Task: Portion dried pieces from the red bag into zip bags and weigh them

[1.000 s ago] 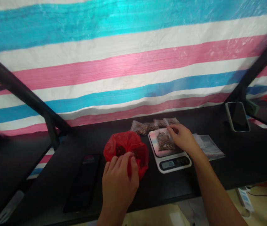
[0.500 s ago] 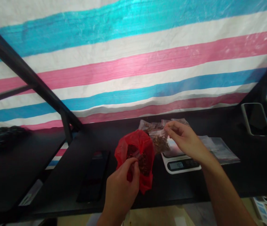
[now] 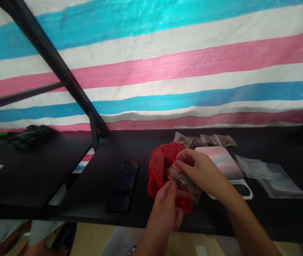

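A small clear zip bag [image 3: 185,182] with dry brown bits inside is tilted between my hands, in front of the red plastic bag [image 3: 155,167]. My right hand [image 3: 201,172] pinches its upper edge between thumb and fingers. Closed at the bag's near corner is my left hand [image 3: 164,208], thumb against forefinger. The red bag stands open and holds dark contents, partly covered by my hands. Right of it lies a kitchen scale [image 3: 219,161] with nothing on its shiny plate; my right wrist hides part of its display.
Several filled small bags [image 3: 205,140] lie in a row behind the scale. Flat clear bags [image 3: 279,179] are stacked on its right. A dark phone [image 3: 123,186] rests left on the black table [image 3: 87,199]. A black metal post [image 3: 68,78] slants up at left.
My right hand has brought the filled zip bag from over the scale to the red bag, where my left hand meets it. The camera view has swung left.
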{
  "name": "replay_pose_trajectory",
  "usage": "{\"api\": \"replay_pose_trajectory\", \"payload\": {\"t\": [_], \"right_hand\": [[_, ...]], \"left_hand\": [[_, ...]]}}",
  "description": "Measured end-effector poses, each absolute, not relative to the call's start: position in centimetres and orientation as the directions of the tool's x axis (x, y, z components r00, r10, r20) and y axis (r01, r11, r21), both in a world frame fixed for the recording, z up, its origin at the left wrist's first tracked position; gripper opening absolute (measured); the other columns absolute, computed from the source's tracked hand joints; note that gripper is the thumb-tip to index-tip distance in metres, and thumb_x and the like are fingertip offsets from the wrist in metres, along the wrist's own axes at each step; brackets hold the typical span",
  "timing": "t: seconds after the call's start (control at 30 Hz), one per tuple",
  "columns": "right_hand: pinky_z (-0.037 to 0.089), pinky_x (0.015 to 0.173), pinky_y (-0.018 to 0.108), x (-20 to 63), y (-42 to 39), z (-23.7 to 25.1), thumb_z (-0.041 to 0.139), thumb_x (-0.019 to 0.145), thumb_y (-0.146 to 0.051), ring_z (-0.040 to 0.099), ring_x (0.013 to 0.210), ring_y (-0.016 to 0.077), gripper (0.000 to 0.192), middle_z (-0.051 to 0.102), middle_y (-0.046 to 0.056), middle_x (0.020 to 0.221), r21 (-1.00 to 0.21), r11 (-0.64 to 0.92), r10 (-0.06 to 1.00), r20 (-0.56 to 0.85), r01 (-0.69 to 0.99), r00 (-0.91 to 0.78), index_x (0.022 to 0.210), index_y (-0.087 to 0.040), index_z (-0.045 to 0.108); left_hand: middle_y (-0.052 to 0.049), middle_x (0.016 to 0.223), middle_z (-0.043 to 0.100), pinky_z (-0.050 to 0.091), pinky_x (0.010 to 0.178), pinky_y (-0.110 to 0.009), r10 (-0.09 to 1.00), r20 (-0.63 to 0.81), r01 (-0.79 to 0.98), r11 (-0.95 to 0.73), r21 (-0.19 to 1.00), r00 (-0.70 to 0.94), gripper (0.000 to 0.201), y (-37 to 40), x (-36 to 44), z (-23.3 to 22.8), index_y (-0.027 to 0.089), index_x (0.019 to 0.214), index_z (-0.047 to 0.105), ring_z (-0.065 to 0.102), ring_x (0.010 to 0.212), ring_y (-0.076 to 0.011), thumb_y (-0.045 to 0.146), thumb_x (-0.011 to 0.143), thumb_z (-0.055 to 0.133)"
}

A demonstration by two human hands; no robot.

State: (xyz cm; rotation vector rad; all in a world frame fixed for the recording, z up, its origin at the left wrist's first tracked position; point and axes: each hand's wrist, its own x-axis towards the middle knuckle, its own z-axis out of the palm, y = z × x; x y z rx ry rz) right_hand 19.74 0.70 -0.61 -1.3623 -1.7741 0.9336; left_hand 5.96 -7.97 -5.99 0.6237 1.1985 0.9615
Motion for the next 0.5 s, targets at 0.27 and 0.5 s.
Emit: {"api": "replay_pose_trajectory", "payload": {"t": [0.27,0.5], "right_hand": [[0.048,0.076,0.034,19.65,0.10,-0.31,0.056,0.101,-0.033,0.073,0.084,0.0224,0.029,0.083,0.004,0.094,-0.818,0.253,0.928,0.053,0.517,-0.370,0.088,-0.022,0.080],[0.052,0.087,0.036,19.72,0.44,-1.03,0.059,0.099,-0.034,0.075,0.095,0.0239,0.025,0.084,0.005,0.103,-0.848,0.249,0.939,0.093,0.468,-0.332,0.095,-0.022,0.082]], "left_hand": [[-0.006,0.085,0.078,0.012,0.035,-0.023,0.847,-0.523,-0.355,0.520,0.777,0.095,0.055,-7.27,5.81,-5.90,0.019,0.098,0.058,0.026,0.028,-0.0009,0.072,0.084,0.069],[-0.005,0.089,0.078,0.013,0.037,-0.022,0.861,-0.503,-0.358,0.496,0.791,0.081,0.053,-7.18,6.07,-5.95,0.019,0.103,0.060,0.025,0.028,0.0000,0.069,0.087,0.067]]}}
